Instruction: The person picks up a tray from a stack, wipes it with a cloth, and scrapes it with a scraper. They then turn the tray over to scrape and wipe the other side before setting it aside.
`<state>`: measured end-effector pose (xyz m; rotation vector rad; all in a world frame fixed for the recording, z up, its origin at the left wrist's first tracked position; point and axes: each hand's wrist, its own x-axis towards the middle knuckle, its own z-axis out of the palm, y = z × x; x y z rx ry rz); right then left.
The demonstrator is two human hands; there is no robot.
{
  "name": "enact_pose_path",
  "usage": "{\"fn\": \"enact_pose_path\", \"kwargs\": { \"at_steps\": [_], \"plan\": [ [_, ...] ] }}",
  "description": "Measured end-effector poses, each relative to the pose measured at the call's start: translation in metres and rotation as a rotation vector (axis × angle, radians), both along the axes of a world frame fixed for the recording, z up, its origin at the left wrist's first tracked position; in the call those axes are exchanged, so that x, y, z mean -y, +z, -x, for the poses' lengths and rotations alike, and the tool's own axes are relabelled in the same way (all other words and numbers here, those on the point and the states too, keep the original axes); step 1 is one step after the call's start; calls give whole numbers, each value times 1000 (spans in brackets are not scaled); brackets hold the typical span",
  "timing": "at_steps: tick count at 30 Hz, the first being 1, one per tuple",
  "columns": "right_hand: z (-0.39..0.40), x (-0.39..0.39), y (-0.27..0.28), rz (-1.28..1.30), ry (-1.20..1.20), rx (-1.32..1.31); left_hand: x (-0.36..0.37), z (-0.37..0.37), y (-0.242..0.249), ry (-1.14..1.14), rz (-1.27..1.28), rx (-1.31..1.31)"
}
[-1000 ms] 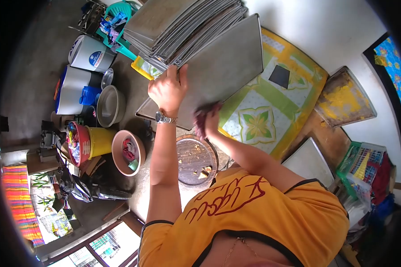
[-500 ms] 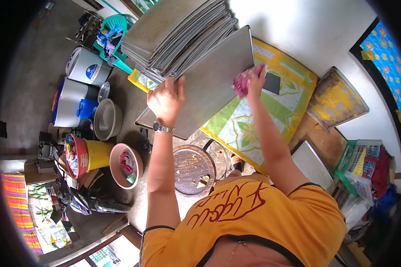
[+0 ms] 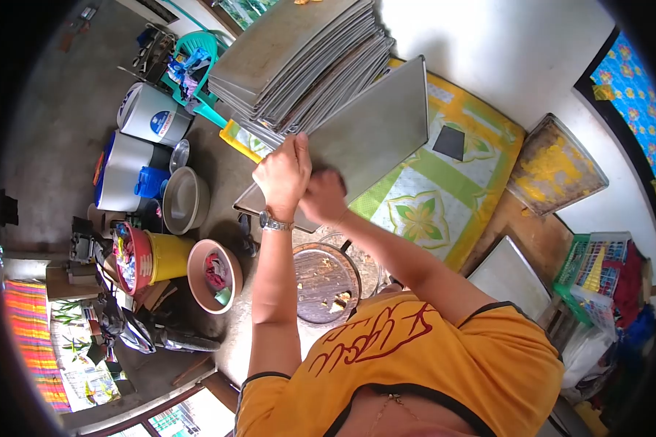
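Note:
A flat grey metal tray [image 3: 379,120] is tilted in front of a tall stack of similar trays [image 3: 299,65]. My left hand [image 3: 280,175], with a watch on its wrist, grips the tray's near long edge. Close beside it, my right hand [image 3: 324,197] is closed and blurred against the tray's lower part. The pink cloth seen in it half a second ago is hidden now behind the hand. Under the stack and tray lies a green and yellow patterned cover [image 3: 415,211].
Below the tray stands a round wooden stool [image 3: 321,284] with crumbs on it. Basins [image 3: 215,277], a yellow bucket [image 3: 169,255] and a green chair [image 3: 197,54] are on the left. A yellow-stained tray [image 3: 557,167] leans on the wall at the right, above plastic baskets [image 3: 594,273].
My right hand has swept from the tray's far right edge down and left to beside my left hand. The pink cloth has gone out of sight. The view has shifted slightly.

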<state>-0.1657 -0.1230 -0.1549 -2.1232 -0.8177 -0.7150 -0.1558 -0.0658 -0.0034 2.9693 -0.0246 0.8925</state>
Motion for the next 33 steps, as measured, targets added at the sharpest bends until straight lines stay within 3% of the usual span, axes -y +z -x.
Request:
{"fn": "enact_pose_path", "kwargs": {
  "at_steps": [1,2,4,8,12,16,19,28,32,33],
  "plan": [
    [-19,11,-4,-48,-99,-36,1,2,0,-15,-6,4],
    [-25,39,28,-269,-247,189,2,4,-1,-31,-7,10],
    [-60,67,33,-276,-410,197,-1,2,-5,-79,-5,64],
    [-98,115,38,-301,-511,244,-4,-1,-8,-125,-33,132],
    [-135,157,44,-478,-779,125,-2,-1,-11,-176,-17,228],
    [-147,178,50,-612,-747,-60,-1,1,-8,-175,-57,200],
    [-138,173,16,-776,-665,-163,-3,-3,-10,-171,-45,207],
    [-122,163,-144,-976,-878,-725,-9,-11,-9,-129,-5,151],
    [-98,121,-158,-1202,-701,-782,-3,-7,-9,-89,-19,149],
    [-83,102,-175,-1311,-570,-896,-2,-7,-9,-69,-14,119]
  ]
}}
